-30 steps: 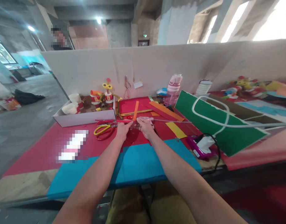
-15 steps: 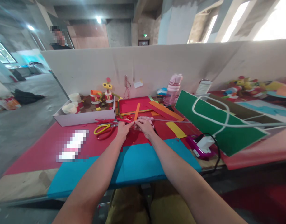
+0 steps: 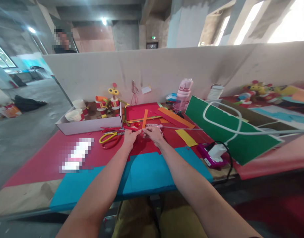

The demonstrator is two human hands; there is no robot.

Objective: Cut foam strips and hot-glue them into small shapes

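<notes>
My left hand (image 3: 130, 137) and my right hand (image 3: 154, 135) meet fingertip to fingertip over the red tabletop. Between them is the lower end of an orange paper strip (image 3: 145, 117), which points away from me; the pinched end is mostly hidden by the fingers. Both hands are closed in a pinch. Scissors with yellow and red handles (image 3: 108, 138) lie left of my left hand, near some thin red strips (image 3: 109, 128). Just behind my right hand lies a pink glue gun (image 3: 155, 126), partly covered by it.
A white-walled box (image 3: 92, 125) with paper cups and a cup figure (image 3: 114, 102) stands back left. Blue sheets (image 3: 152, 172) cover the front edge. To the right are a yellow paper piece (image 3: 186, 137), a purple power strip (image 3: 211, 158), a green board (image 3: 228, 132) and a pink bottle (image 3: 183, 94).
Hardly anything differs. My fingers shift slightly around the end of the orange strip, and the whole view drifts a little.
</notes>
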